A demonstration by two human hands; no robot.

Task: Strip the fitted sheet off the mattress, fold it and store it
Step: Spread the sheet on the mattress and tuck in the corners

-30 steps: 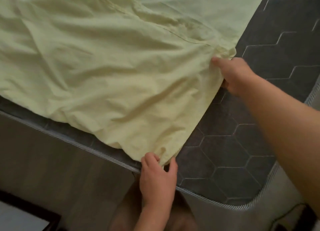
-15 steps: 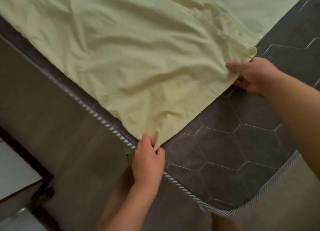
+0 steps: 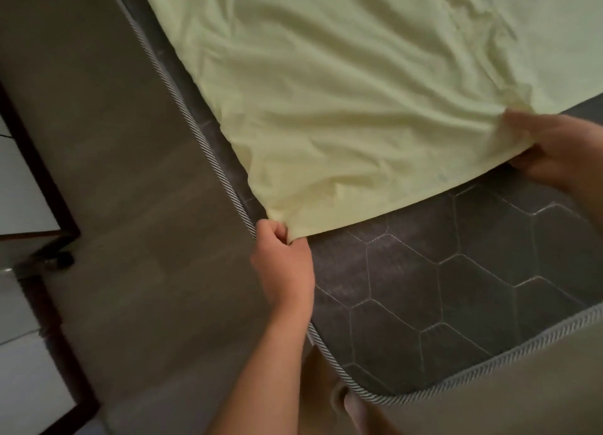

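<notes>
1. Fitted sheet (image 3: 342,85): pale yellow, wrinkled, lies spread over the upper part of the mattress top, its near edge running diagonally between the two hands.
2. Mattress (image 3: 456,287): dark grey top w/ stitched hexagon pattern, bare in the lower right; striped piping (image 3: 182,108) runs along its edge and round the near corner.
3. Left hand (image 3: 284,264): at the mattress edge, fingers curled, pinching the sheet's near corner right by the piping.
4. Right hand (image 3: 551,150): at frame right, thumb on top of the sheet edge, fingers tucked under it, gripping the cloth; fabric bunches at the grip.
5. Mattress side panel (image 3: 114,206): brownish, to the left of the piping.
6. Dark-framed white furniture (image 3: 29,186) at far left; can't tell what it is.
</notes>
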